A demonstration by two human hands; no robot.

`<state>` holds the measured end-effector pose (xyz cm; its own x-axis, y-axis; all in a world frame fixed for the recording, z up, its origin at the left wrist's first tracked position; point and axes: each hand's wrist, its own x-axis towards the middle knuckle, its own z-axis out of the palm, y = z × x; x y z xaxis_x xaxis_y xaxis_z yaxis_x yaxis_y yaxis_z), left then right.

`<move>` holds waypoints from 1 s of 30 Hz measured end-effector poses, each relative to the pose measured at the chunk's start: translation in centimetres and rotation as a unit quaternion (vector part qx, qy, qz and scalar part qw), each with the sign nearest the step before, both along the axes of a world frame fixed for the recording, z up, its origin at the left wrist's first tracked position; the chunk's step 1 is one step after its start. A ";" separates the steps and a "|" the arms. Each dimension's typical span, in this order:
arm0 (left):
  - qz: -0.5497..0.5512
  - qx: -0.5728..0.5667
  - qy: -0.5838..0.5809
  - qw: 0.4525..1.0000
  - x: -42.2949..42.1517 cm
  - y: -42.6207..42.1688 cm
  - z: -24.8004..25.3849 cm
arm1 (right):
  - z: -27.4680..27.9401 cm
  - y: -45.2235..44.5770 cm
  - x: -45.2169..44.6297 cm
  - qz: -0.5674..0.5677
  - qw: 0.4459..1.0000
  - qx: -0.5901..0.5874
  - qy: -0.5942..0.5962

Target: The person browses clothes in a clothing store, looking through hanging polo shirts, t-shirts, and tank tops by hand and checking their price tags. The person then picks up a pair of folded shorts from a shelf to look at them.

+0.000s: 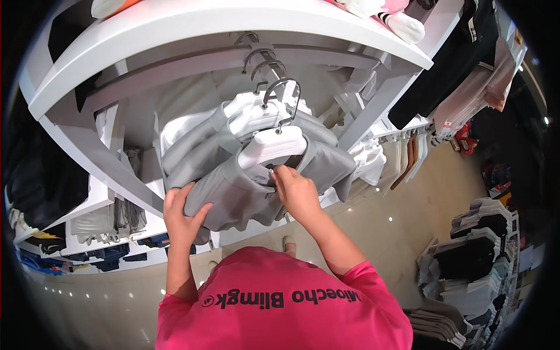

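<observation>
Several grey garments hang on white hangers from a metal rail under a white shelf. The front grey shirt point(224, 189) hangs on a white hanger point(273, 146) with a metal hook. My left hand point(182, 217) is at the shirt's left shoulder edge, thumb and fingers around the grey cloth. At the collar opening, just below the hanger, my right hand point(296, 189) pinches at the neckline near a small label. What exactly lies between its fingertips is too small to tell.
A curved white shelf point(233, 22) arches above the rail, plush items on it. Dark and pink clothes point(475, 87) hang at the upper right. A rack of folded or hung clothes point(472, 256) stands at the lower right. Stacked clothes fill shelves at the left.
</observation>
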<state>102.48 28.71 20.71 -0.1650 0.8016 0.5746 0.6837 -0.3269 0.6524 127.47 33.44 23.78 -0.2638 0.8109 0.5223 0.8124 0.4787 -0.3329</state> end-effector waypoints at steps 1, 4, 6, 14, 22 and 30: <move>0.002 0.000 0.000 1.000 0.0 0.0 0.0 | 0.0 -0.2 0.0 0.009 1.000 -0.006 0.014; 0.004 0.003 -0.002 1.000 0.0 0.1 -0.2 | 0.0 -0.6 0.3 0.032 0.998 -0.012 0.062; 0.005 0.008 -0.005 1.000 0.0 0.1 -0.1 | 0.2 -0.8 0.6 0.048 0.994 -0.010 0.096; -0.004 0.006 0.005 1.000 -0.4 0.5 -0.2 | 1.4 -1.4 0.8 0.132 0.956 -0.172 0.199; 0.003 0.018 0.009 1.000 -0.3 0.6 0.0 | 1.6 -1.3 0.8 0.075 0.993 -0.007 0.095; -0.005 0.000 0.017 1.000 -0.6 1.0 0.0 | 1.6 -0.7 0.8 0.085 0.992 -0.085 0.049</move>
